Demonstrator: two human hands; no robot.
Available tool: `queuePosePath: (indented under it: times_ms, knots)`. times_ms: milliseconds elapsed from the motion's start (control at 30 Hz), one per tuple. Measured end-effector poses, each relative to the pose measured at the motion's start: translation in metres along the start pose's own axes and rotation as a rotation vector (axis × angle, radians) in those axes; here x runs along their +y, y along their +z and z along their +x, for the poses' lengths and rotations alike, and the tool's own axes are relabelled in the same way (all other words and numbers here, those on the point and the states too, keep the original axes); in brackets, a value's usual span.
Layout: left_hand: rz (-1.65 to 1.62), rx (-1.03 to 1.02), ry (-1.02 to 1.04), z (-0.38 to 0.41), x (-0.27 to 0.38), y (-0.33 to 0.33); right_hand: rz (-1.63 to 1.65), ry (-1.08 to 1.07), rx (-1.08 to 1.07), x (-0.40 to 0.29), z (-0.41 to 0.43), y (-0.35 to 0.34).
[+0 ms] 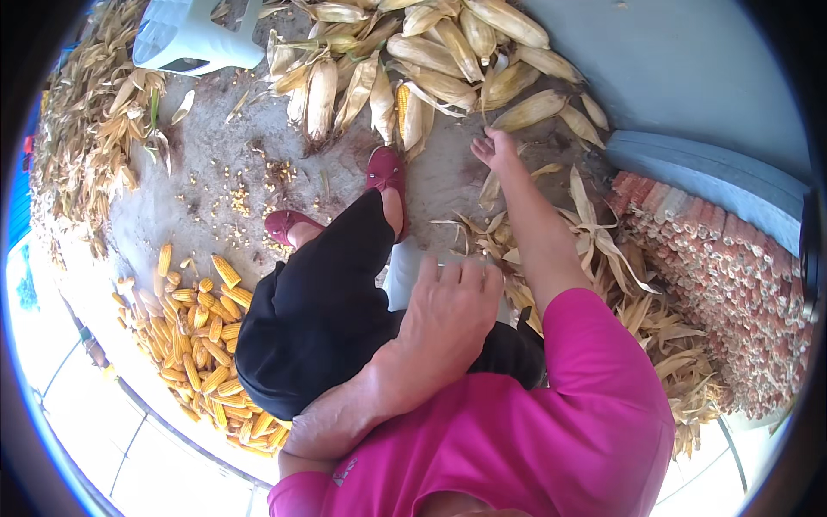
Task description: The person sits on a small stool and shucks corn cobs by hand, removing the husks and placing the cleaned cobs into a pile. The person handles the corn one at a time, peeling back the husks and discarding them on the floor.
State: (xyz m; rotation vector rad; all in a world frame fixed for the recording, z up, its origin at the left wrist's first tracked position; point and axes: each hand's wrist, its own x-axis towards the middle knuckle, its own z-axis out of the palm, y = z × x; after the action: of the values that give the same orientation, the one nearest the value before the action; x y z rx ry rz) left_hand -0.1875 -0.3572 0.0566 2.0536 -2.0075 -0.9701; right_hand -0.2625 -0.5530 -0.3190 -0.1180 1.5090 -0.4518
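My right hand is stretched out in front of me, fingers apart, at the near edge of a heap of corn ears in dry husks. Its fingertips are close to the tip of one husked ear; whether they touch is unclear. My left hand is nearer my body, above my lap, back up and fingers bent, slightly blurred; its palm is hidden. One ear in the heap shows yellow kernels through its parted husk. Bare yellow cobs are piled on the left.
A pale plastic stool lies at the upper left beside a mound of loose husks. Loose kernels dot the concrete floor. Right of me are more husks, a stack of reddish rods or cobs, a blue-grey ledge and a wall.
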Motion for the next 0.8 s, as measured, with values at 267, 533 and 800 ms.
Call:
queuePosePath:
  times_ms: [267, 533, 800]
  knots:
    - [-0.033, -0.04, -0.029, -0.003, -0.007, 0.012, 0.358, 0.048, 0.067, -0.011, 0.036, 0.0]
    - [0.018, -0.026, 0.016, 0.008, -0.001, -0.004, -0.272, -0.368, -0.112, -0.069, -0.107, -0.046]
    - [-0.101, 0.335, 0.117, 0.029, 0.01, -0.002, -0.294, -0.599, -0.482, -0.106, -0.304, -0.098]
